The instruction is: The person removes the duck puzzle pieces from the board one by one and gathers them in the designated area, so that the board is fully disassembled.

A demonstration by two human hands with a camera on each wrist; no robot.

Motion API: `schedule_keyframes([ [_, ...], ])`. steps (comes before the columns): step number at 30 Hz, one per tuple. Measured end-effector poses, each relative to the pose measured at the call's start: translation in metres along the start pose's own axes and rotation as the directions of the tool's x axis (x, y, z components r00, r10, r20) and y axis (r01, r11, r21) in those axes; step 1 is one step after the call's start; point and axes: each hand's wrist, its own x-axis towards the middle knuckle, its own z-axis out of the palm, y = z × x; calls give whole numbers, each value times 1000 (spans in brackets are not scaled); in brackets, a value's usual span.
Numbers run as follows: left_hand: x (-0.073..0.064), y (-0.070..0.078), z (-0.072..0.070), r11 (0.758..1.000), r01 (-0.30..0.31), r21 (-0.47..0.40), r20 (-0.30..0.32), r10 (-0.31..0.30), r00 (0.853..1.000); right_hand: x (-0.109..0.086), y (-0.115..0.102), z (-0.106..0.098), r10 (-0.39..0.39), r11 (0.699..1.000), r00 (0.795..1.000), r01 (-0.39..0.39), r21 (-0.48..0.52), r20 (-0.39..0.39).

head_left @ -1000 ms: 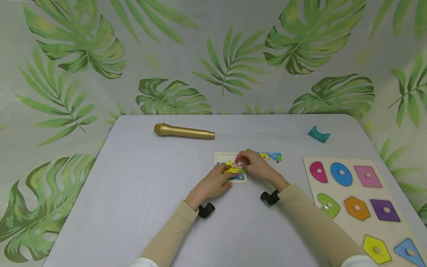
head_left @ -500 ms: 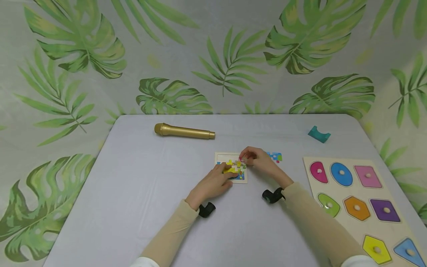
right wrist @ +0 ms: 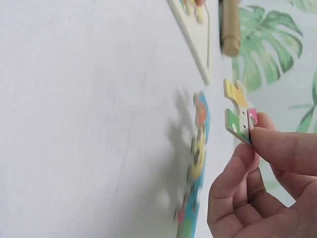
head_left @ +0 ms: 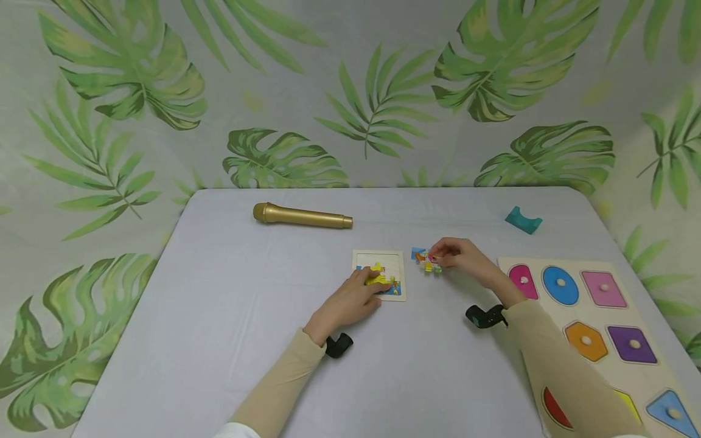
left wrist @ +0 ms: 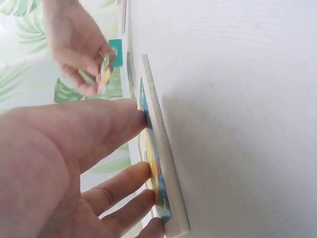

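Observation:
A small jigsaw puzzle tray (head_left: 404,277) with a pale wooden rim lies mid-table, its lower part filled with yellow and blue pieces. My left hand (head_left: 353,298) rests on it, fingertips touching the picture; in the left wrist view the fingers are fairly straight along the tray's edge (left wrist: 166,148). To the right, my right hand (head_left: 468,261) pinches a jigsaw piece (right wrist: 237,113) coloured yellow, green, white and pink between thumb and fingers. It is held above the table, beside a row of loose jigsaw pieces (right wrist: 198,153) that the hand partly hides in the head view.
A gold toy microphone (head_left: 303,215) lies behind the tray to the left. At the back right is a teal curved block (head_left: 523,220). A knobbed shape board (head_left: 594,313) covers the right side, partly under my right sleeve (head_left: 564,359).
My right hand has moved right, away from the tray to over the loose pieces, carrying the jigsaw piece. The left hand has stayed on the tray.

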Motion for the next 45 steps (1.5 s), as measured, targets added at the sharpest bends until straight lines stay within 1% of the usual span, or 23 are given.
schedule_keyframes([
  [5,0,-1,2,1000,0,1,-3,0,1000,-14,14,-18,30,999,1000,-30,-11,2],
  [9,0,-1,2,1000,-2,4,-2,2,1000,-21,23,-27,43,999,999,-43,-27,-5],
  [15,0,0,1,1000,0,4,0,0,1000,-26,26,-29,48,997,999,-49,-56,-12],
  [20,0,0,1,1000,-3,9,-4,3,1000,-25,26,-25,33,992,999,-35,-119,-19],
  [24,1,0,2,1000,-6,16,-10,6,1000,-22,26,-21,23,977,999,-32,-211,-46],
  [29,1,0,3,1000,5,27,-5,-5,1000,-20,26,-16,7,943,997,-32,-331,-75],
  [34,0,0,3,999,17,35,5,-17,1000,-20,27,-15,-52,916,996,16,-400,-77],
  [37,-2,0,3,999,14,44,-1,-14,1000,-19,25,-15,-67,913,994,26,-406,-86],
  [41,-4,-2,3,999,12,46,-3,-12,1000,-17,17,-11,-61,928,993,19,-371,-102],
  [45,-9,-6,2,999,32,38,-4,-32,999,-12,8,-1,-90,940,991,52,-338,-98],
])
